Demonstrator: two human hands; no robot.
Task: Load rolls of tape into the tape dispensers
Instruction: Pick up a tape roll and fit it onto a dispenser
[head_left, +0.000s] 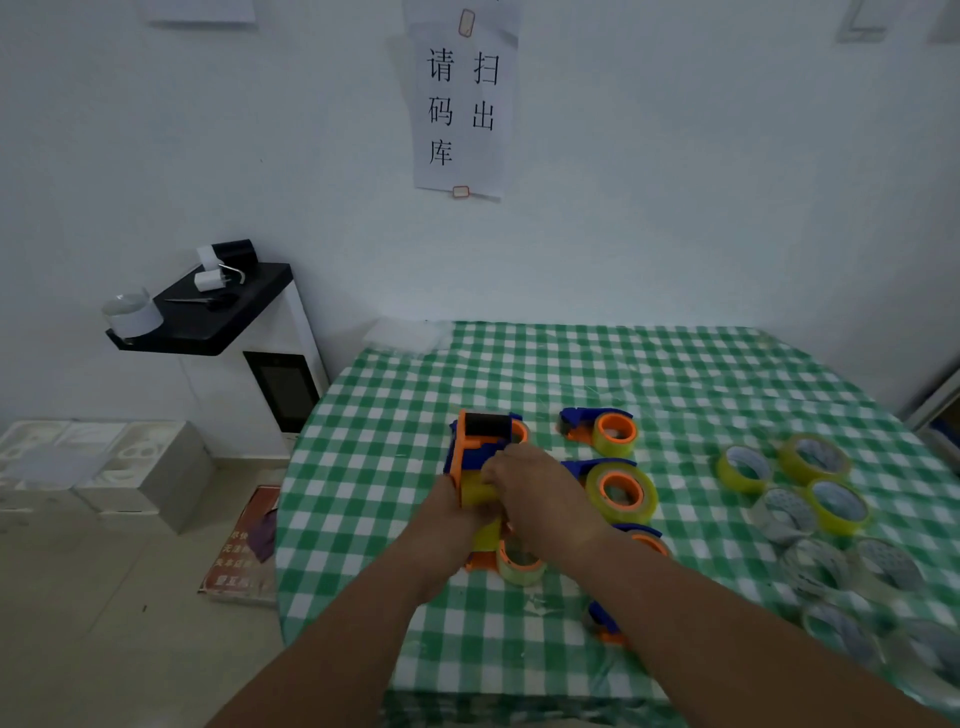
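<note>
Both hands, left and right, grip one blue-and-orange tape dispenser above the checked table.

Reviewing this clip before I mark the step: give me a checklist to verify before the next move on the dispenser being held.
1. Dispenser held by both hands: ok, left hand beneath, right hand on top.
2. Yellow roll seated on its hub: cannot tell, hands cover it.
3. Tape threaded to the black roller: cannot tell.
4. Spare rolls at hand: ok, grouped on the right.
5. Loaded dispensers set apart: ok.
</note>
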